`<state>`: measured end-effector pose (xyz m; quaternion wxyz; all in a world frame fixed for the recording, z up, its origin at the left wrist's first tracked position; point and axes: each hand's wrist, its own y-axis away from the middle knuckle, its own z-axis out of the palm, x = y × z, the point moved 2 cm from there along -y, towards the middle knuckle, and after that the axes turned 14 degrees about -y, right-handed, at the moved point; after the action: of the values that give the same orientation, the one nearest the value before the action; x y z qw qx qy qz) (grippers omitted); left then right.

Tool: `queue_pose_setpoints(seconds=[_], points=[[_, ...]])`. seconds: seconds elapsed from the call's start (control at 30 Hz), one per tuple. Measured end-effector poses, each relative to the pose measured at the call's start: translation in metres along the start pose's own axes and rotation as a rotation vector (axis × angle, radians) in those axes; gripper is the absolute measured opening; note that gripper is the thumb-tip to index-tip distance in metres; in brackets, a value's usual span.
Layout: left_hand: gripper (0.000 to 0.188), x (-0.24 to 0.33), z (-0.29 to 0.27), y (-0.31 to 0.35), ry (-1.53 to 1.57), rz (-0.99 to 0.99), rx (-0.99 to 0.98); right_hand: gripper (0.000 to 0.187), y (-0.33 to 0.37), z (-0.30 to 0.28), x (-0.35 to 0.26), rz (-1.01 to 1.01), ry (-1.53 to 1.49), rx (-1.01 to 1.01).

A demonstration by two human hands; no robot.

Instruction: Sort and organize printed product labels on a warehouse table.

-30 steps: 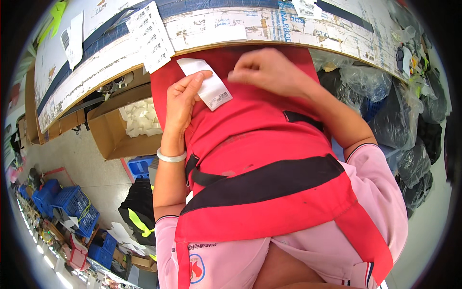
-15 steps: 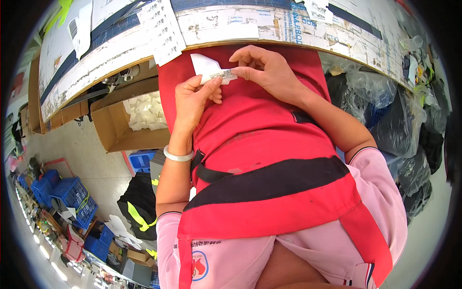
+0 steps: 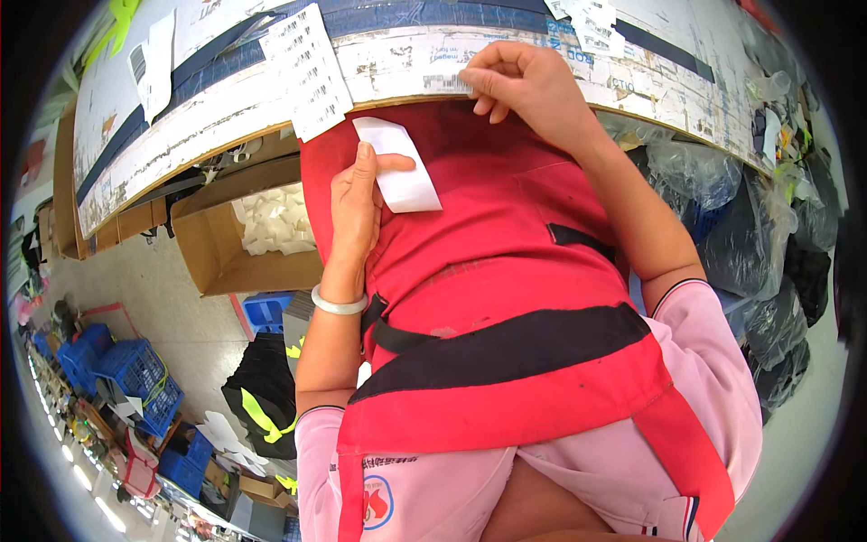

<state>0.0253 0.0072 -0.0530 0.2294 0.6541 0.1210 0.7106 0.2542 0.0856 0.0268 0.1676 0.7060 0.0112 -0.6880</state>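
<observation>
My left hand (image 3: 354, 206) is closed on a blank white paper strip (image 3: 412, 190), pinched between thumb and fingers in front of the red apron (image 3: 488, 212). At the front edge of the worn white table (image 3: 388, 77), my right hand (image 3: 535, 95) has thumb and index finger together on the end of a small barcode label (image 3: 442, 83). That label lies along the table edge, or just over it; I cannot tell whether it touches. Left of it, a sheet of barcode labels (image 3: 312, 77) hangs partly over the edge.
Beneath the table on the left stands a cardboard box (image 3: 203, 239) holding many small whitish pieces (image 3: 275, 219). Clear plastic bags (image 3: 750, 226) crowd the right side. Other label sheets (image 3: 596, 27) lie at the back, and blue crates (image 3: 140, 370) stand on the floor.
My hands have parted. The right moved up to the table edge with the barcode label; the left keeps the white strip, now turned with its blank face up.
</observation>
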Motion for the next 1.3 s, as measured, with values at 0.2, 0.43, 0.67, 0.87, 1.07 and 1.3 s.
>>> queue_pose_setpoints(seconds=[0.2,0.43,0.67,0.87,1.07,1.3], points=[[0.045,0.008,0.010,0.004,0.141,-0.022,-0.024,0.017,-0.015,-0.007,0.001,0.097,-0.039,-0.012],[0.036,0.001,0.007,-0.001,0.076,-0.008,-0.014,0.018,-0.025,-0.008,0.011,0.148,-0.068,-0.036],[0.033,0.001,0.009,-0.001,0.093,0.006,-0.001,0.019,-0.028,-0.007,0.011,0.179,-0.043,-0.031],[0.032,-0.002,0.007,-0.003,0.076,0.018,-0.005,0.019,-0.028,-0.007,0.011,0.186,-0.049,-0.029],[0.031,-0.001,0.008,-0.002,0.076,0.014,-0.009,0.019,-0.028,-0.008,0.011,0.178,-0.038,-0.025],[0.031,-0.001,0.007,-0.002,0.050,0.017,-0.014,0.019,-0.028,-0.006,0.010,0.189,-0.034,-0.020]])
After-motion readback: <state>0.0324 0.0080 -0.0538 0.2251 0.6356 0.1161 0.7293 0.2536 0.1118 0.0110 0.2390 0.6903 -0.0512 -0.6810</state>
